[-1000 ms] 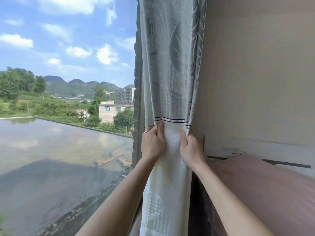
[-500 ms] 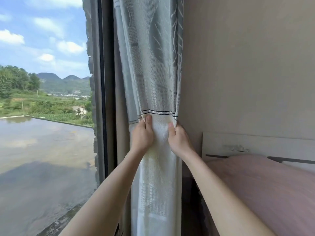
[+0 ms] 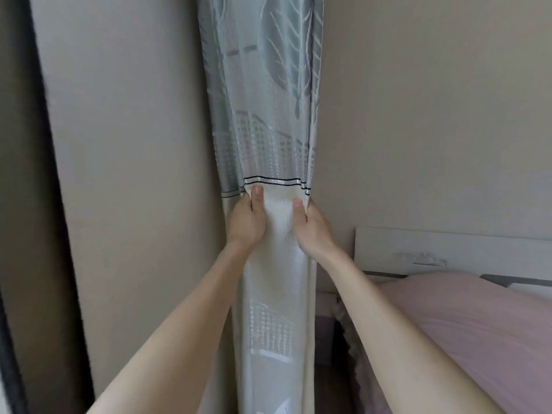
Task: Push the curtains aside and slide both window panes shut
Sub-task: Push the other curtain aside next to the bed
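A bunched curtain (image 3: 268,115), grey-green with a leaf pattern above a black-striped band and cream below, hangs in the room corner. My left hand (image 3: 245,222) grips its left fold just under the band. My right hand (image 3: 313,228) grips its right fold at the same height. Both hold the cloth gathered against the wall. A dark window frame edge (image 3: 33,204) runs down the far left; the panes and the opening are out of view.
A beige wall (image 3: 134,174) fills the space between frame and curtain. A bed with a pink cover (image 3: 463,339) and a white headboard (image 3: 448,249) stands at the right, close to the curtain.
The curtain and both hands have moved right into the corner. My view has swung right with them, so the open window and landscape have left the frame.
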Demonstrator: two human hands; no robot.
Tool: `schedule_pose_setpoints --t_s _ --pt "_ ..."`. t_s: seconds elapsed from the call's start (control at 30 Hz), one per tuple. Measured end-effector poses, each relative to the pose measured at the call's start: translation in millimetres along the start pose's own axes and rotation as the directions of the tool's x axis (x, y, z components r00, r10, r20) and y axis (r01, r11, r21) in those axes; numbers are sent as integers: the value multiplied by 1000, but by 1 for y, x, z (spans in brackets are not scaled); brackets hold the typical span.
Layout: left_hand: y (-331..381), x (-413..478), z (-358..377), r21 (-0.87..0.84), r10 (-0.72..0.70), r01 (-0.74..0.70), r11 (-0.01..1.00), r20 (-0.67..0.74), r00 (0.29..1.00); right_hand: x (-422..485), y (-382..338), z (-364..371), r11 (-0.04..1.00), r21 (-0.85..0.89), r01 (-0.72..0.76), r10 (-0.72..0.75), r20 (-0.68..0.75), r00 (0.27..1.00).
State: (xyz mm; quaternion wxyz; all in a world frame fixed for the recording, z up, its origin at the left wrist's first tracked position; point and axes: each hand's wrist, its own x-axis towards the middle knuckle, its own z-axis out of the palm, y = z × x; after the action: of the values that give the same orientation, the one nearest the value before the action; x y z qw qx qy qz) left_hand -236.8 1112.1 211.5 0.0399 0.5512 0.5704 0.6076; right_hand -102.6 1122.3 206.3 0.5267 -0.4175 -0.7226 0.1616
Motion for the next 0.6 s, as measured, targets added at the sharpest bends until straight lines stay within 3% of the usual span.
schedule_pose_setpoints --t_s 0.13,0.6 --pt "-25 51 42 -28 -35 35 999 27 999 55 46 17 1000 7 8 -8 30 1000" --pt "-106 191 186 157 -138 130 979 43 989 223 201 62 994 93 -52 37 156 987"
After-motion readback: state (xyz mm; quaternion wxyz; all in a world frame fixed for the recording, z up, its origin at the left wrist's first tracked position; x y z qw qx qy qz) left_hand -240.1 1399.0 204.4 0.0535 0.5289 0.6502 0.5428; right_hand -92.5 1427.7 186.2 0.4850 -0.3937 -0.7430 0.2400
